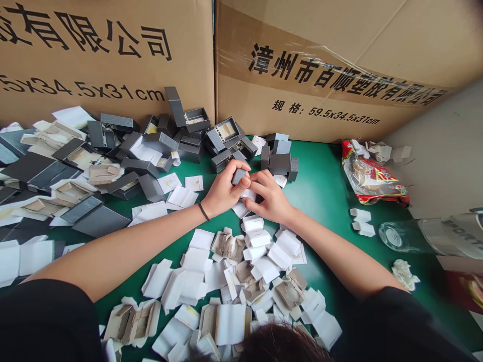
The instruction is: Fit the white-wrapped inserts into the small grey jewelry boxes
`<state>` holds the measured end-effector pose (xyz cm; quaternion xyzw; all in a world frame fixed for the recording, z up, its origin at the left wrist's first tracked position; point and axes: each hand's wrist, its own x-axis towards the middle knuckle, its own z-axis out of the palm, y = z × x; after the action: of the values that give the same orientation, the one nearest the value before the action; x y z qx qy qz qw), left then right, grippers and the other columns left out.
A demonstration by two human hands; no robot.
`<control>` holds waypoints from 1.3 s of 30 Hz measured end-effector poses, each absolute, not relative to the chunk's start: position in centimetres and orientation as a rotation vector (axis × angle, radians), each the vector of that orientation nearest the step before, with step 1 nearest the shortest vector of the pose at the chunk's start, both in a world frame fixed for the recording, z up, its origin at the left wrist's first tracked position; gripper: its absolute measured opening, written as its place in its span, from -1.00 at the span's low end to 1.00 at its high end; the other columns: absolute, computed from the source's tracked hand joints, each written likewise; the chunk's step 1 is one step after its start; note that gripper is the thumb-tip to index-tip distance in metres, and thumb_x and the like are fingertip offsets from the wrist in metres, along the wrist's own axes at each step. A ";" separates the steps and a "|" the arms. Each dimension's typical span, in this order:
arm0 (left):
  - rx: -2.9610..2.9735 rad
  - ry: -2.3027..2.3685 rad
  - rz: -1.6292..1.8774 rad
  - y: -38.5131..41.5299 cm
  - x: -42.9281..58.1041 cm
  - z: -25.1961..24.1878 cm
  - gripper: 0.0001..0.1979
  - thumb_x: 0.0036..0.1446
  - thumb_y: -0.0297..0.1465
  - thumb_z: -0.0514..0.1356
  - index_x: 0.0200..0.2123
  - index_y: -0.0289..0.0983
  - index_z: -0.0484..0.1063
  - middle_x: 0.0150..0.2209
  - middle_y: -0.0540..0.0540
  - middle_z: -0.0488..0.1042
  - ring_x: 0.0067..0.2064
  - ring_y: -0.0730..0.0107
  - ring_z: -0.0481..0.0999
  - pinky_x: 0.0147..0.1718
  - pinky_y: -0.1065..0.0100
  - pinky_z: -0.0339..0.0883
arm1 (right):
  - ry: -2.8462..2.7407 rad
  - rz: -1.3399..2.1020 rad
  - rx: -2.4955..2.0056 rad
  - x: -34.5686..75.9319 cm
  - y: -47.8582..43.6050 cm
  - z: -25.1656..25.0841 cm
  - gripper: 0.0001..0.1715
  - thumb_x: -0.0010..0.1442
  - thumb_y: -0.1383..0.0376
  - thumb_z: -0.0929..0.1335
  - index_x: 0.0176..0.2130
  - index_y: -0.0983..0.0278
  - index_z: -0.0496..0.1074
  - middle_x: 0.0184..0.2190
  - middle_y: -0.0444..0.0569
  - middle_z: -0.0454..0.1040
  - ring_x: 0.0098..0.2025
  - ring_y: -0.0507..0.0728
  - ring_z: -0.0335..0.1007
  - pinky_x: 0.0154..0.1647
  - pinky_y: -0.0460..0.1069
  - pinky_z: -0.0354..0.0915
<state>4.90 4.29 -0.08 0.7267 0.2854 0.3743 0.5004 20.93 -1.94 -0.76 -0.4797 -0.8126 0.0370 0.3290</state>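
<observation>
My left hand (pixel 228 188) is closed round a small dark grey jewellery-type box (pixel 238 176), thumb in front and fingers over the far side. Much of the box is hidden by those fingers. My right hand (pixel 270 198) meets it from the right, its fingers bent and its thumb below. A white paper piece (pixel 248 195) shows between the right fingers and the left thumb. Behind both hands lie several dark grey boxes, some with lids up, such as an open box (pixel 228 129). Nearer me is a heap of folded white paper inserts (pixel 258 239).
Two large cardboard cartons (pixel 302 30) wall off the back of the green table (pixel 320 171). More grey boxes (pixel 41 168) and torn inserts pile at left. At right are a red snack bag (pixel 375 173), a clear bottle (pixel 415 235) and a crumpled tissue (pixel 405 274).
</observation>
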 end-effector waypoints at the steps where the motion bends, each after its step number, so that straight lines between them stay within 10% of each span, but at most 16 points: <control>1: 1.758 0.691 0.902 4.3 4.9 -0.1 -0.27 -0.01 0.25 -0.04 -0.15 -0.30 0.26 -0.28 -0.07 0.38 -0.32 0.55 0.36 -0.28 0.47 0.28 | -2.129 0.101 -1.259 20.9 -1.9 -0.8 -0.80 0.17 0.26 0.31 -0.18 0.25 0.41 -0.20 0.01 0.37 -0.13 0.10 0.17 -0.10 0.07 0.28; 39: 1.732 0.646 0.850 4.4 4.8 -0.4 -0.27 -0.01 0.23 0.01 -0.10 -0.31 0.29 -0.17 -0.11 0.41 -0.25 0.54 0.39 -0.23 0.47 0.29 | -2.139 0.025 -1.508 20.3 -2.8 -1.2 -0.71 0.19 0.11 0.31 -0.16 0.24 0.36 -0.14 0.02 0.37 -0.14 0.08 0.31 -0.29 -0.05 0.32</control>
<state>4.84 4.44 -0.36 0.7243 0.2703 0.3554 0.5254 20.35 -2.82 -1.17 -0.5565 -0.7893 0.0093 0.2594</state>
